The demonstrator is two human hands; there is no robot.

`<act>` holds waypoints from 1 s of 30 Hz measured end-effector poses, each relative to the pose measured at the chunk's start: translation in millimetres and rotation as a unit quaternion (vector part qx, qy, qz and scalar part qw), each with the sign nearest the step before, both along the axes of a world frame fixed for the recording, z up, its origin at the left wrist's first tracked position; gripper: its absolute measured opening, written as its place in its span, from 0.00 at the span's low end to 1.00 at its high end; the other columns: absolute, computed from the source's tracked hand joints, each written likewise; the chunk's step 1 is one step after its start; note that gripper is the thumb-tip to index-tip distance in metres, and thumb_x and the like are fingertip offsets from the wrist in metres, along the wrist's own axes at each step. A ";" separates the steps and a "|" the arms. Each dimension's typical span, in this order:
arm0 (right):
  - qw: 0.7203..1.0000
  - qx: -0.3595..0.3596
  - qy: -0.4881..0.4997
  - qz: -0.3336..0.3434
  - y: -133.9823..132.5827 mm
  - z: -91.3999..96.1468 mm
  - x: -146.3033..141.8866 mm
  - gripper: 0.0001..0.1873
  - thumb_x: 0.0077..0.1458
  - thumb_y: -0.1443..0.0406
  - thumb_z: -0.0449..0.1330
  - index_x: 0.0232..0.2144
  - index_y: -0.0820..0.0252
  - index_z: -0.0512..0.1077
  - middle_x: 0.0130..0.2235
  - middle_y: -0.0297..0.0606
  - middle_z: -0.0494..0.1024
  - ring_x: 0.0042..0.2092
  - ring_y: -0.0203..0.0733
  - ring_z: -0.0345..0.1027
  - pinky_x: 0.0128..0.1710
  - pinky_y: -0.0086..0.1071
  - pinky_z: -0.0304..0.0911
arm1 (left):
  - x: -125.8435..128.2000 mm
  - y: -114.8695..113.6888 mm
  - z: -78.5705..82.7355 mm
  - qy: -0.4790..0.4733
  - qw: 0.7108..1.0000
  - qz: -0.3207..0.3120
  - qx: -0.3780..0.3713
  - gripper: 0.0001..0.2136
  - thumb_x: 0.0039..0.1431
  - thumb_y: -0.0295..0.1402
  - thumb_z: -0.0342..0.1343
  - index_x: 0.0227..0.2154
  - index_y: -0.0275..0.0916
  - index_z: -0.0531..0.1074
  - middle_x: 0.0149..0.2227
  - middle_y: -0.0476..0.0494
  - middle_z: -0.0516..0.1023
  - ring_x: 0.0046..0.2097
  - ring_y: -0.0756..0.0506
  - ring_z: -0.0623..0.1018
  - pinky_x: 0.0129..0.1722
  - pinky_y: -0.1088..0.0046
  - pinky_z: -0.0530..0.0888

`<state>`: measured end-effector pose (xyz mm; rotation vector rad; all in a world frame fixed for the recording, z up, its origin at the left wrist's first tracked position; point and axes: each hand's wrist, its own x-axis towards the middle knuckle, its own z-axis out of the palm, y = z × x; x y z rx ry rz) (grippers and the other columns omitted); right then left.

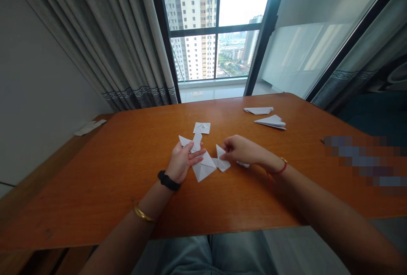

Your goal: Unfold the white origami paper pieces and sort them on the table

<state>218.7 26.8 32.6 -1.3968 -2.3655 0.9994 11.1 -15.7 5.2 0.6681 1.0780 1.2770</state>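
Note:
Several white folded paper pieces lie together in the middle of the orange wooden table (133, 198). My left hand (181, 161) rests with its fingers spread over a long folded paper strip (196, 143), next to a larger folded paper piece (203, 168). My right hand (241, 150) comes in from the right, its fingertips closed on the edge of a smaller folded paper piece (222, 161). A flat paper square (202, 127) lies just beyond my left fingers. Part of another paper piece (243, 164) shows beneath my right hand.
Two folded paper darts (258, 110) (271, 122) lie at the far right of the table. A white paper slip (90, 127) lies on a wooden ledge at left. A pixelated patch (362, 164) covers the table's right side. Curtains and a tall window stand behind.

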 end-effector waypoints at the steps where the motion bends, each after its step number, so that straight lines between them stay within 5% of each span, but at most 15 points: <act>1: 0.999 -0.007 0.024 -0.023 3.4 5.9 7.4 0.08 0.45 0.63 0.62 0.22 0.61 0.68 0.23 0.30 0.69 0.24 0.32 0.59 0.23 0.27 0.51 | 0.8 0.1 -0.5 0.008 1.000 0.006 0.003 0.09 0.60 0.29 0.52 0.43 0.36 0.65 0.44 0.33 0.77 0.38 0.42 0.82 0.29 0.71 0.78; 6: 0.978 -0.105 0.179 -0.030 6.8 24.6 24.3 0.12 0.44 0.59 0.64 0.24 0.63 0.70 0.23 0.31 0.68 0.23 0.30 0.57 0.22 0.26 0.51 | 4.5 -1.2 -0.8 0.002 1.000 -0.022 -0.003 0.09 0.60 0.27 0.50 0.44 0.37 0.63 0.46 0.32 0.77 0.40 0.40 0.81 0.30 0.71 0.78; 10: 0.926 -0.099 0.352 -0.096 -2.0 13.4 1.5 0.17 0.42 0.56 0.66 0.31 0.63 0.71 0.25 0.30 0.71 0.22 0.28 0.57 0.20 0.25 0.50 | 8.2 -5.4 0.9 -0.038 0.996 -0.084 0.001 0.10 0.59 0.26 0.48 0.44 0.37 0.63 0.44 0.34 0.77 0.41 0.38 0.81 0.32 0.68 0.78; 19: 0.925 -0.067 0.347 -0.139 -7.4 -19.1 -28.9 0.14 0.41 0.62 0.67 0.30 0.64 0.72 0.31 0.37 0.78 0.28 0.34 0.68 0.26 0.27 0.62 | 12.1 -9.0 1.4 -0.082 0.987 -0.136 -0.008 0.19 0.64 0.46 0.46 0.45 0.34 0.66 0.42 0.31 0.77 0.42 0.36 0.80 0.32 0.66 0.79; 22: 0.928 -0.066 0.343 -0.128 -7.3 -23.6 -31.2 0.15 0.42 0.61 0.66 0.32 0.64 0.72 0.32 0.38 0.78 0.30 0.36 0.70 0.28 0.28 0.65 | 14.4 -10.4 0.5 -0.044 0.989 -0.139 0.012 0.18 0.60 0.42 0.53 0.47 0.36 0.65 0.45 0.32 0.76 0.41 0.37 0.81 0.31 0.68 0.79; 26: 0.957 0.024 0.260 -0.129 6.1 -11.8 -10.0 0.22 0.42 0.56 0.66 0.37 0.64 0.71 0.32 0.36 0.76 0.30 0.35 0.68 0.29 0.28 0.63 | 14.4 -10.1 0.4 -0.004 0.994 -0.097 0.043 0.16 0.59 0.31 0.56 0.48 0.38 0.62 0.45 0.34 0.77 0.40 0.40 0.81 0.31 0.72 0.79; 28: 0.983 0.061 0.125 -0.117 17.4 0.2 13.2 0.23 0.40 0.53 0.67 0.34 0.64 0.73 0.31 0.36 0.75 0.30 0.36 0.67 0.28 0.28 0.60 | 12.2 -8.3 2.1 -0.007 0.997 -0.058 0.051 0.15 0.61 0.30 0.54 0.49 0.38 0.60 0.45 0.33 0.77 0.40 0.41 0.81 0.31 0.73 0.79; 30: 0.995 0.021 -0.061 -0.079 26.8 9.8 35.6 0.22 0.36 0.50 0.67 0.25 0.64 0.74 0.25 0.35 0.74 0.26 0.36 0.65 0.24 0.28 0.55 | 9.7 -6.4 4.0 -0.006 0.998 -0.027 0.053 0.14 0.61 0.30 0.52 0.48 0.38 0.59 0.45 0.32 0.77 0.39 0.41 0.81 0.30 0.73 0.78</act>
